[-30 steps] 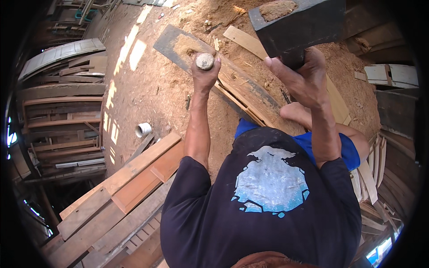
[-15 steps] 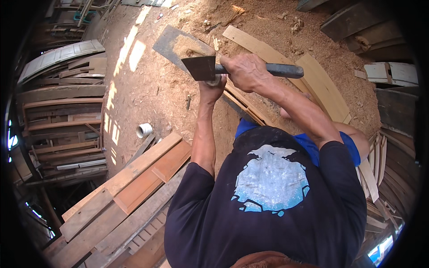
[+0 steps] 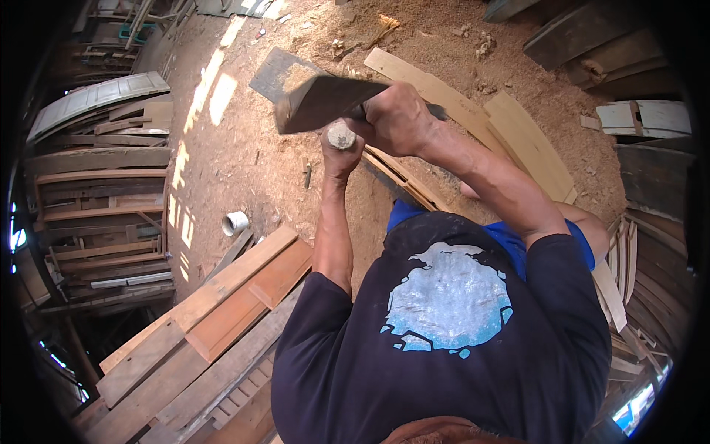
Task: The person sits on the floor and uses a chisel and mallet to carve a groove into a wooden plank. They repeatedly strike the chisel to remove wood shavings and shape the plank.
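My left hand [image 3: 342, 159] is closed around an upright wooden-handled tool [image 3: 341, 136]. The handle's pale round end faces up; its lower part is hidden. Just above and beyond it, my right hand [image 3: 399, 122] grips a dark, broad-headed mallet [image 3: 325, 102] by the handle. The mallet's head is smeared by motion and tilted, apart from or touching the handle end, I cannot tell. Below both hands lies a grey board [image 3: 275, 70] strewn with wood dust. Narrow brown wood pieces [image 3: 403, 177] run from under my hands toward my lap.
Pale planks [image 3: 529, 144] lie on the dusty ground [image 3: 251, 148] to the right. Stacked boards [image 3: 214, 318] fill the lower left, near a white cup-like container [image 3: 235, 223]. Lumber racks [image 3: 103, 192] stand along the left; more dark boards [image 3: 592, 44] lean at the upper right.
The mallet has swung and tilted, with its head broader in view and its handle now mostly behind my right hand. The round handle end in my left hand has come into plain view.
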Action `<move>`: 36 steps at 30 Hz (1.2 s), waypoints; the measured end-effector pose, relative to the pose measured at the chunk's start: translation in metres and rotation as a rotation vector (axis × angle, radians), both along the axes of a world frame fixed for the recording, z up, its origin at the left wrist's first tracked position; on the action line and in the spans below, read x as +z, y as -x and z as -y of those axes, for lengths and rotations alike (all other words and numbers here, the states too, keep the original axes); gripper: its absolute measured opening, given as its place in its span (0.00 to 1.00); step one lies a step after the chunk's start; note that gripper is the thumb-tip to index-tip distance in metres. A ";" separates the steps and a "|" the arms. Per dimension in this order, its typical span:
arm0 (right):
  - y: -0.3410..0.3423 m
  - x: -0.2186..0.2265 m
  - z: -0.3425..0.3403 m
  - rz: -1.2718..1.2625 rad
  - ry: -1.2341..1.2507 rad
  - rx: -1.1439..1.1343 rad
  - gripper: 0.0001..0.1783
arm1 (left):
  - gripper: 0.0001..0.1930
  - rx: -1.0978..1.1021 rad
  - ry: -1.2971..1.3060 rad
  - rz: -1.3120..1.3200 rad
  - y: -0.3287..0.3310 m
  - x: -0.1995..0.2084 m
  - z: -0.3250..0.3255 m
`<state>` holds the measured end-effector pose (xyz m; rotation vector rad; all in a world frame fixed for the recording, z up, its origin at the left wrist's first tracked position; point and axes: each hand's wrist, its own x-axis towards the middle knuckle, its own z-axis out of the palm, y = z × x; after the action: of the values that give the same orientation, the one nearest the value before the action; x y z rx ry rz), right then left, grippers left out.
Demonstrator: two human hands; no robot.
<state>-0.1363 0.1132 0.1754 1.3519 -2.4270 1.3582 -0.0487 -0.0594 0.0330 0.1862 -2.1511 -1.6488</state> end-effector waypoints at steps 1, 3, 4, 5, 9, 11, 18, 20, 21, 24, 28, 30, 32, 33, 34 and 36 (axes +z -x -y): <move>-0.002 -0.019 0.000 0.031 -0.337 -0.026 0.07 | 0.13 0.006 -0.044 0.004 -0.001 -0.003 -0.002; -0.006 -0.036 -0.006 0.107 -0.504 0.015 0.14 | 0.15 -0.073 0.389 0.191 -0.018 -0.041 0.013; 0.000 -0.035 -0.007 0.141 -0.590 0.024 0.17 | 0.15 -0.109 0.511 0.071 -0.020 -0.047 0.006; 0.009 -0.032 -0.009 0.189 -0.508 -0.002 0.19 | 0.15 -0.115 0.659 -0.009 -0.021 -0.050 0.007; -0.001 0.012 -0.021 0.402 -0.294 -0.085 0.28 | 0.14 0.046 -0.017 0.074 -0.009 -0.027 -0.008; 0.005 0.024 -0.023 0.340 -0.108 -0.107 0.25 | 0.13 0.135 -0.085 0.091 -0.005 -0.049 0.017; -0.002 0.064 -0.035 0.194 0.219 -0.134 0.11 | 0.08 0.034 -0.089 0.125 0.007 -0.006 0.003; -0.005 0.040 -0.028 0.128 0.151 -0.108 0.11 | 0.09 -0.008 -0.020 0.050 0.007 -0.009 -0.004; -0.006 0.011 -0.024 0.072 0.094 -0.090 0.10 | 0.10 -0.031 0.036 -0.004 0.007 -0.009 -0.008; -0.008 -0.049 -0.015 0.076 -0.582 -0.065 0.12 | 0.25 -0.011 0.270 0.036 -0.005 -0.035 -0.010; -0.017 -0.026 -0.021 0.234 -0.380 -0.070 0.18 | 0.24 -0.034 0.278 0.006 -0.015 -0.031 -0.015; -0.021 0.006 -0.022 0.181 -0.225 -0.062 0.18 | 0.14 -0.053 0.064 0.037 -0.016 -0.041 -0.012; -0.014 0.033 -0.022 0.119 -0.078 -0.095 0.16 | 0.11 0.015 -0.022 0.001 -0.006 -0.025 -0.014; -0.012 0.047 -0.024 0.099 -0.036 -0.109 0.13 | 0.10 0.013 -0.032 -0.002 -0.002 -0.019 -0.012; -0.012 0.055 -0.025 0.085 0.003 -0.117 0.11 | 0.10 0.015 -0.040 -0.002 0.001 -0.013 -0.010; -0.009 0.068 -0.030 0.143 0.059 -0.133 0.10 | 0.09 0.004 -0.038 0.029 0.010 -0.005 -0.006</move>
<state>-0.1276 0.1432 0.2432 1.0942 -2.4912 1.5273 -0.0589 -0.0529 0.0277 0.2265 -2.1401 -1.6960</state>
